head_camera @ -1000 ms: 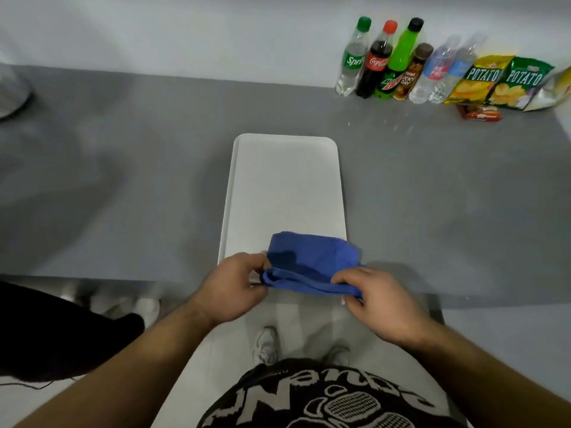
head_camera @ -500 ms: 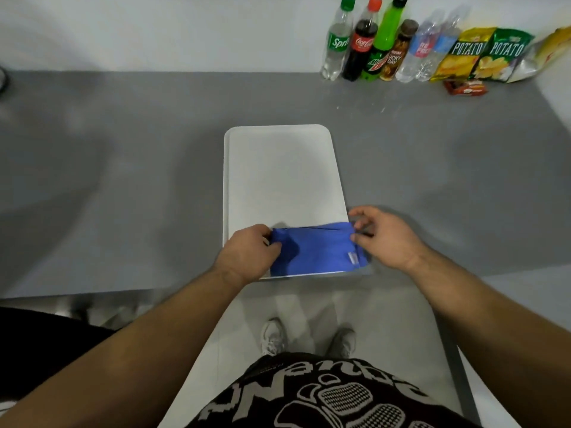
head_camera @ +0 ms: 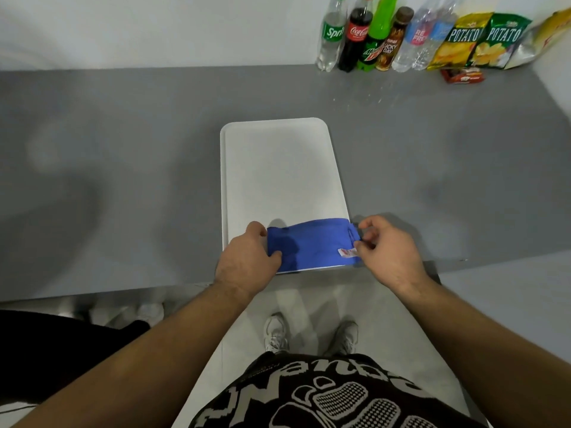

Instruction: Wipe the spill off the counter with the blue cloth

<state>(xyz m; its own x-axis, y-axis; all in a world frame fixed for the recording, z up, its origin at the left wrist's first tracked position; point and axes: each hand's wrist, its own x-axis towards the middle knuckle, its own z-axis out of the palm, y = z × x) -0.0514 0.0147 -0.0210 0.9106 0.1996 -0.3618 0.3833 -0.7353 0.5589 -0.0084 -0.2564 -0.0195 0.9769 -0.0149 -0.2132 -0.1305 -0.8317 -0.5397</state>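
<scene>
Currently the blue cloth lies folded flat across the near end of the white tray on the grey table. Left hand grips its left edge, fingers curled, thumb on top. Right hand pinches the right edge by the tag, other fingers loosely bent.

The person wears a black shirt printed with large pale-grey outlined lettering and rounded patches filled with dot grids. The left hand and right hand are bare, forearms too. Pale grey laced trainers on the feet.
</scene>
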